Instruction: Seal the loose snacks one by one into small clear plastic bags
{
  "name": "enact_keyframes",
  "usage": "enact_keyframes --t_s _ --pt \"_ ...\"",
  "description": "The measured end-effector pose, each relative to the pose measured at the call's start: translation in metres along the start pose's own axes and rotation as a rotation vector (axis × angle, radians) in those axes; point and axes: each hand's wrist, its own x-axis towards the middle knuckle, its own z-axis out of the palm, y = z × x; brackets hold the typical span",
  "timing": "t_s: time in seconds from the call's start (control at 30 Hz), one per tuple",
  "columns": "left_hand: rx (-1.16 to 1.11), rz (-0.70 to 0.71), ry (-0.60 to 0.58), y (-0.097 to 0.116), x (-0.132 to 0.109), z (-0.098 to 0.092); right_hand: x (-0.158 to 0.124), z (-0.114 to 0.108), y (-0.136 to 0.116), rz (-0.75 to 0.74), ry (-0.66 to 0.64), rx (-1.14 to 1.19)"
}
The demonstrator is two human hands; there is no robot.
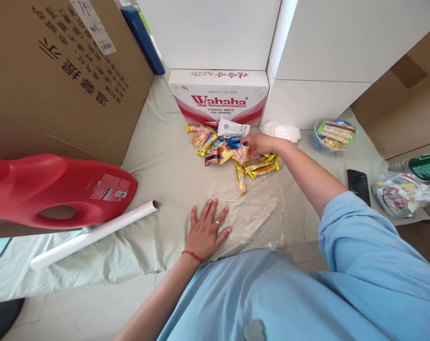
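Observation:
My left hand [206, 229] lies flat with fingers spread on the near left corner of a clear plastic sheet [252, 210] spread on the pale green cloth [158, 156]. My right hand [259, 143] reaches forward into a pile of wrapped snack bars [220, 144], its fingers closed around a pinkish transparent packet [242, 154]. Several yellow and orange bars [260, 168] lie just below that hand, and one [241, 178] rests on the sheet's far edge.
A Wahaha water carton [218, 97] stands behind the pile. At left are a big cardboard box [58, 71], a red jug [54, 189] and a white roll [94, 234]. On the right sit a clear bowl of snacks [333, 134], a black phone [358, 184], a crumpled bag [399, 194] and a green bottle [426, 166].

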Motion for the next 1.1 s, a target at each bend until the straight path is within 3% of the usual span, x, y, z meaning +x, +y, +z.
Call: enact_keyframes --t_s 0.2,0.33,0.47,0.53,0.63,0.77,0.83,0.9,0.97,1.1 --pt "0.008 -0.014 -0.002 0.001 0.001 -0.001 0.000 0.007 -0.008 0.027 -0.087 -0.190" --pt "0.003 -0.012 0.005 0.000 0.001 0.000 -0.033 0.012 -0.016 0.058 0.159 -0.252" --pt "-0.021 -0.032 0.005 0.004 0.001 -0.001 -0.089 0.028 -0.046 0.092 0.410 0.012" --pt "-0.040 -0.033 0.000 0.005 0.002 -0.002 -0.116 0.041 -0.070 0.069 0.355 0.170" --pt "-0.076 -0.037 -0.006 0.004 0.002 -0.002 -0.142 0.070 -0.110 0.015 0.152 0.250" --pt "-0.090 -0.060 -0.021 0.004 -0.001 0.000 -0.149 0.109 -0.149 0.150 0.227 -0.040" --pt "-0.093 -0.075 -0.022 0.005 -0.004 0.001 -0.154 0.122 -0.157 0.151 0.241 -0.164" --pt "-0.101 -0.085 -0.018 0.006 -0.007 0.003 -0.165 0.128 -0.159 0.076 0.200 -0.143" --pt "-0.110 -0.081 -0.009 0.007 -0.009 0.004 -0.179 0.127 -0.156 0.017 0.167 -0.038" --pt "-0.124 -0.064 0.022 0.007 -0.011 0.007 -0.182 0.116 -0.149 0.054 0.190 0.066"
